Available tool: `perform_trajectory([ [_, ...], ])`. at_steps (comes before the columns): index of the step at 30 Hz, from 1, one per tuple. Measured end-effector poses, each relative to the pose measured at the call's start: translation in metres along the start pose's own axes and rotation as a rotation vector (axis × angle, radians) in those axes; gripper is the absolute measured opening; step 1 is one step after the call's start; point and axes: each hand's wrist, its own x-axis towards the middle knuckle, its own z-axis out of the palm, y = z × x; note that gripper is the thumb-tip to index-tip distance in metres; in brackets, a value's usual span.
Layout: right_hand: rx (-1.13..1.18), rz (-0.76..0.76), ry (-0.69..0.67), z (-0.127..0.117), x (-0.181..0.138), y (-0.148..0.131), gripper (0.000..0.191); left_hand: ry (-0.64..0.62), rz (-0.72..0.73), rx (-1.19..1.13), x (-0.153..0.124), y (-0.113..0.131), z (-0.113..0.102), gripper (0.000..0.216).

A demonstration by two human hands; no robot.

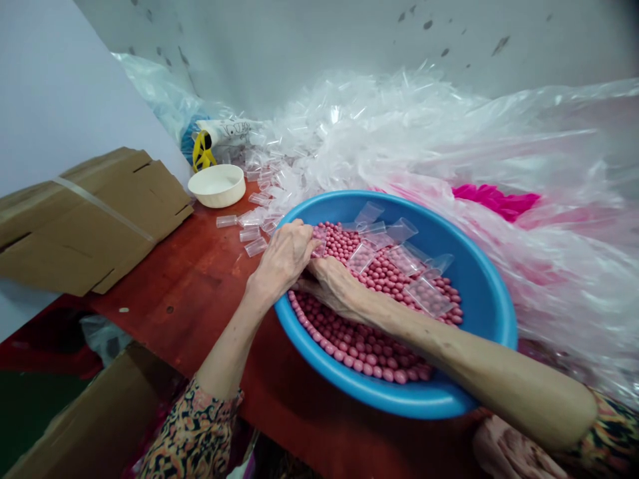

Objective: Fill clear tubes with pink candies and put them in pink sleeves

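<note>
A blue basin point(494, 293) holds a heap of pink balls point(369, 359), round and glossy like candies or beads. Over the basin's left rim is my left hand point(287, 256), its fingers closed around a small clear plastic tube point(320, 239) that looks pink inside. My right hand point(332, 283) is just beside it, low over the balls, with its fingers curled inward and partly hidden; what they hold, if anything, does not show. Several clear plastic tubes point(407, 258) lie on top of the balls toward the far side.
On the red table point(200, 279), a white bowl point(217, 186) stands behind the basin at left. Many loose clear tubes spill from a large plastic bag point(339, 133) along the wall. Flattened cardboard point(94, 219) lies at left. Bright pink material point(496, 199) shows under plastic at right.
</note>
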Motion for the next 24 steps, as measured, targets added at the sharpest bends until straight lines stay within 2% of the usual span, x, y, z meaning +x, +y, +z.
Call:
perform_trajectory([
  [4,-0.051,0.027,-0.118,-0.005,0.000,-0.003,0.011,0.007,0.014,-0.014,-0.001,0.000,-0.002,0.011],
  [7,-0.074,0.039,-0.157,-0.008,0.000,-0.005,0.007,-0.010,0.024,-0.028,-0.001,0.001,-0.004,0.011],
  [19,-0.080,-0.030,-0.184,-0.003,-0.001,0.006,0.017,-0.021,-0.009,-0.060,0.001,0.002,-0.005,0.021],
  [24,-0.088,-0.081,-0.209,0.000,-0.003,0.011,0.014,-0.026,-0.023,-0.061,0.000,0.003,-0.007,0.018],
])
